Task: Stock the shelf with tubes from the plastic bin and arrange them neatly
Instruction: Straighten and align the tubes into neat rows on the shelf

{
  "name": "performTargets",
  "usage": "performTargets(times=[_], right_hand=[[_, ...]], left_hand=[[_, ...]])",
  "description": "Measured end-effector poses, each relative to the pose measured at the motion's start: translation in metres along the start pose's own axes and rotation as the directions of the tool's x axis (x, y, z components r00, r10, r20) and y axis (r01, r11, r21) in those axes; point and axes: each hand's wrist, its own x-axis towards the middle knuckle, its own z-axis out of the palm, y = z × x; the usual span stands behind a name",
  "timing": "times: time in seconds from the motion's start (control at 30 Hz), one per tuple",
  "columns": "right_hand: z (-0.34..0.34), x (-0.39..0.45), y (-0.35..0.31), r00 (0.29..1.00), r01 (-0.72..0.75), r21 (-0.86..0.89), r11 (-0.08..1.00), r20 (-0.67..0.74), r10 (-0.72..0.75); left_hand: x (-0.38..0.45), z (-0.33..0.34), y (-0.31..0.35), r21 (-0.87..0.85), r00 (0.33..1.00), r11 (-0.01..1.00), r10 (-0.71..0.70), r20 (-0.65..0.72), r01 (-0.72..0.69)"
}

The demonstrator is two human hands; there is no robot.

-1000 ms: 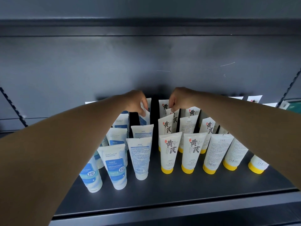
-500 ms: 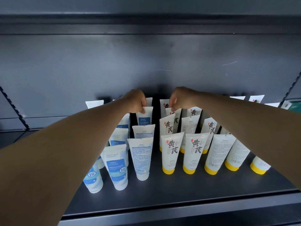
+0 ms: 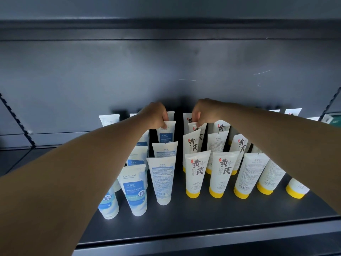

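Note:
Rows of upright tubes stand cap-down on the dark shelf (image 3: 203, 217). Blue-and-white tubes fill the left rows, white tubes with yellow caps the right rows. My left hand (image 3: 156, 115) reaches to the back and pinches the top edge of a blue-labelled tube (image 3: 167, 133) in the third place of its row. My right hand (image 3: 204, 110) pinches the top of a yellow-cap tube (image 3: 193, 126) near the back of the neighbouring row. Both forearms stretch over the front tubes and hide parts of them.
The shelf's dark back panel (image 3: 166, 74) rises right behind the last tubes. A front blue tube (image 3: 134, 189) and a front yellow-cap tube (image 3: 195, 174) stand near the shelf's front lip (image 3: 203, 237). More white tube tops (image 3: 293, 112) show at the far right. No bin is in view.
The blue-labelled tube under my left hand has gone from tilted to upright in line with its row. My right hand stays on the yellow-cap tube's top. The view has shifted slightly.

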Motion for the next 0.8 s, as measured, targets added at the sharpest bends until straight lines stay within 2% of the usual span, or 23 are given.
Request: performTargets(times=[0.23, 0.6, 0.8], right_hand=[[-0.001, -0.003, -0.001, 1.0, -0.006, -0.02, 1.0, -0.027, 0.005], [0.002, -0.002, 0.001, 0.999, -0.027, 0.05, 0.998, -0.039, 0.029], [-0.016, -0.009, -0.009, 0.996, 0.012, 0.037, 0.999, -0.091, -0.009]], left_hand=[[-0.004, 0.0, 0.001, 0.003, 1.0, 1.0, -0.006, -0.013, 0.006], [-0.005, -0.003, 0.002, -0.012, 1.0, 1.0, -0.021, 0.021, 0.022], [-0.016, -0.026, -0.01, -0.113, 0.999, 0.993, -0.037, -0.009, 0.035]])
